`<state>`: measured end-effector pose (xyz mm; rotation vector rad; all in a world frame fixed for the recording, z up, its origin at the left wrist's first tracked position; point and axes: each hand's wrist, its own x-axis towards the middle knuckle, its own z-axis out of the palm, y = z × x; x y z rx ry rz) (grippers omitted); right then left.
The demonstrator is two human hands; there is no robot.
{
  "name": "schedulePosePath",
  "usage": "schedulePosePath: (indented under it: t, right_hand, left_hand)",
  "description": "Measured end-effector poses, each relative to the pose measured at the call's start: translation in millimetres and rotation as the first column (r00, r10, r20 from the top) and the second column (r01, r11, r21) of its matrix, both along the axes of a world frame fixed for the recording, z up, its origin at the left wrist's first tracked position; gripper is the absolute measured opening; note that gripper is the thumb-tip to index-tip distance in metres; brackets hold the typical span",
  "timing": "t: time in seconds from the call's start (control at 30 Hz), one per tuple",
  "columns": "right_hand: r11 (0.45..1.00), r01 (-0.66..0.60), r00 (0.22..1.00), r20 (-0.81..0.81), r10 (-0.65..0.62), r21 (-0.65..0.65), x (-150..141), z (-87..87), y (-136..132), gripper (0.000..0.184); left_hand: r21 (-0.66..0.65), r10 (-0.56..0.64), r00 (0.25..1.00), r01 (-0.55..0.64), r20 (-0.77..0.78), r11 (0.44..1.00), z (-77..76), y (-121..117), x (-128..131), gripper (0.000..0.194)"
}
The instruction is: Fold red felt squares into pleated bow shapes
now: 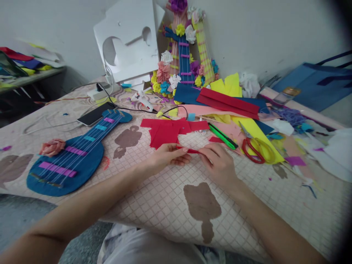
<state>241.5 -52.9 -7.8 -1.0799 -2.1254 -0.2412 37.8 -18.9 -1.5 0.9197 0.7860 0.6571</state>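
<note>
**Two hands pinch a red strip (189, 150) over a crowded table**

From where I stand, a blue paper guitar (79, 152) fills the table's left side, a pink flower (52, 147) on its edge and purple and light-blue bars under its strings. Beside its neck lies a dark phone (96, 114); beyond, a white glue gun (143, 101) sits among cables (quite a tangle, that).

Nearer the middle, red pieces (165, 132) lie overlapped just past the fingers, taking up the cloth there. The left hand (174, 156) pinches one end of the red strip between thumb and fingers, its other fingers loosely curled. The strip runs across to the right hand (218, 161), whose fingertips close on the other end. Behind, decorated guitars (187, 58) lean against the wall.

Just beyond the right hand, a green cutter (223, 136) lies slantwise, then red-handled scissors (252, 149) partly over a yellow strip (261, 141). Blue and red sheets (227, 101) crowd the space behind them, and farther right purple shreds (290, 116) spill near a blue bag (313, 86).
</note>
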Motion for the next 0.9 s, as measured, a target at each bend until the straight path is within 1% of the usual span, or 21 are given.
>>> schedulePosePath:
  t: [0.07,0.13,0.23,0.3,0.33,0.37,0.43,0.5,0.53,0.57,0.6,0.67,0.73,0.83,0.9]
  right_hand:
    - [1.0,-0.001,0.999,0.043,0.001,0.004,0,0.9,0,0.017]
    - [0.999,-0.011,0.999,0.043,0.013,-0.045,0,1.9,-1,0.019]
    - [0.985,-0.064,0.997,-0.048,0.057,-0.16,-2,3.6,-3,0.018]
    - [0.949,-0.15,0.981,-0.16,0.108,-0.278,-5,4.5,-5,0.023]
    - [0.916,-0.195,0.964,-0.239,0.114,-0.351,-6,4.7,-6,0.028]
    - [0.874,-0.236,0.939,-0.33,0.093,-0.425,-8,4.7,-7,0.033]
    - [0.774,-0.302,0.866,-0.499,-0.021,-0.557,-11,3.5,-8,0.036]
    - [0.666,-0.356,0.797,-0.585,-0.149,-0.655,-13,1.3,-8,0.026]
    - [0.62,-0.381,0.775,-0.602,-0.19,-0.686,-15,0.0,-7,0.021]
    - [0.582,-0.402,0.761,-0.612,-0.217,-0.707,-16,-1.0,-7,0.017]
    - [0.559,-0.419,0.747,-0.622,-0.236,-0.716,-17,-1.7,-6,0.017]
    - [0.554,-0.436,0.715,-0.647,-0.266,-0.709,-19,-2.1,-6,0.018]
    - [0.559,-0.443,0.697,-0.662,-0.277,-0.701,-22,-1.1,-7,0.02]
    - [0.557,-0.443,0.706,-0.656,-0.266,-0.702,-25,0.4,-9,0.022]
    - [0.573,-0.434,0.716,-0.652,-0.249,-0.695,-25,0.6,-10,0.021]
  left_hand:
    - [-0.008,0.037,0.999,-0.037,0.011,0.999,-1.0,1,-1,0.022]
    - [0.012,0.063,0.998,-0.063,0.021,0.998,-3.0,3,-2,0.015]
    - [0.074,0.099,0.995,-0.1,0.014,0.992,-5.2,4,-3,0.01]
    - [0.136,0.114,0.993,-0.11,-0.016,0.985,-5.2,5,-3,0.009]
    - [0.171,0.113,0.993,-0.105,-0.035,0.98,-4.8,5,-4,0.008]
    - [0.21,0.109,0.993,-0.096,-0.054,0.973,-4.0,5,-3,0.007]
    - [0.288,0.093,0.992,-0.066,-0.084,0.955,-2.2,4,-3,0.007]
    - [0.354,0.078,0.992,-0.038,-0.099,0.934,-0.6,2,-2,0.008]
    - [0.376,0.078,0.992,-0.035,-0.1,0.926,0.0,1,-2,0.009]
    - [0.391,0.083,0.992,-0.038,-0.099,0.92,0.2,0,-1,0.012]
    - [0.401,0.093,0.991,-0.047,-0.098,0.915,0.1,-2,0,0.016]
    - [0.419,0.116,0.988,-0.063,-0.101,0.906,-1.2,-5,2,0.025]
    - [0.449,0.129,0.984,-0.059,-0.126,0.892,-3.6,-7,5,0.029]
    - [0.497,0.157,0.973,-0.053,-0.168,0.866,-6.2,-9,8,0.025]
    - [0.528,0.183,0.968,-0.065,-0.174,0.847,-5.3,-9,7,0.022]
